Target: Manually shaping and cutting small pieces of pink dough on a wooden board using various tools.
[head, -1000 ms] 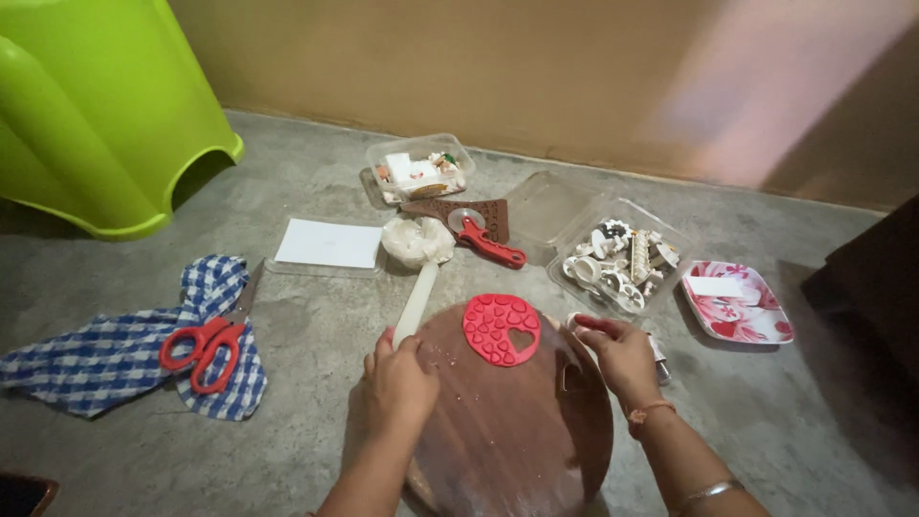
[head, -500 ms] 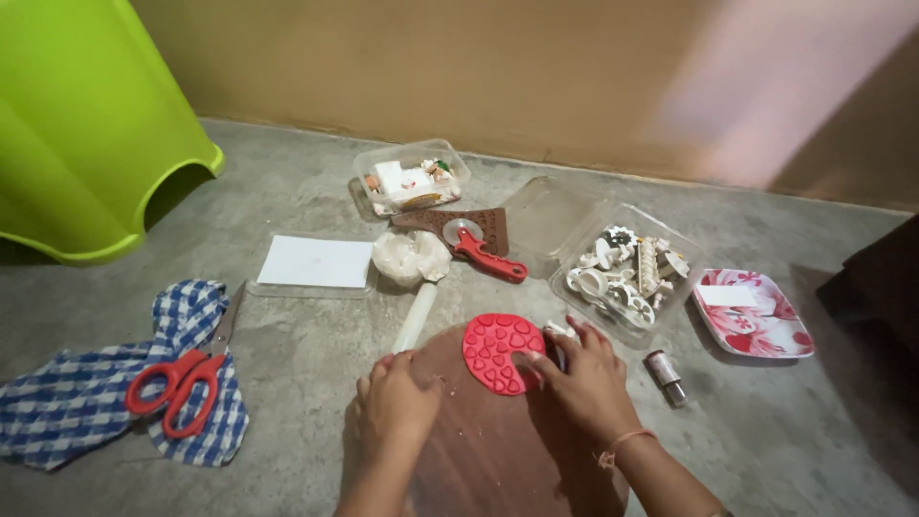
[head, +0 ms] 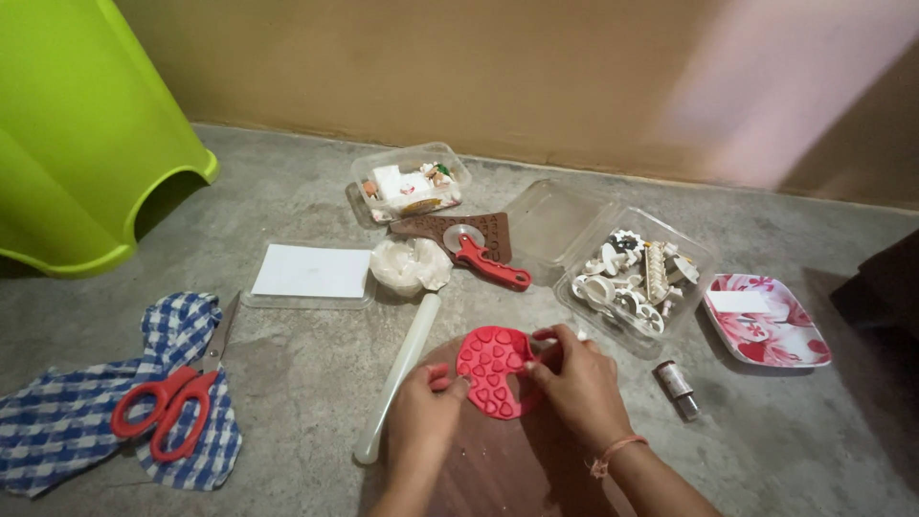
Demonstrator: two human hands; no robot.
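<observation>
Hands pinch a red clay disc over a brown board: its left edge is gripped by the left hand, its right edge by the right hand; a white rolling pin lies just left

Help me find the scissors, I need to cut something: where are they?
In the head view, the red-handled scissors lie at the lower left on the blue checked cloth, left of the white rolling pin and below the green plastic stool.
</observation>
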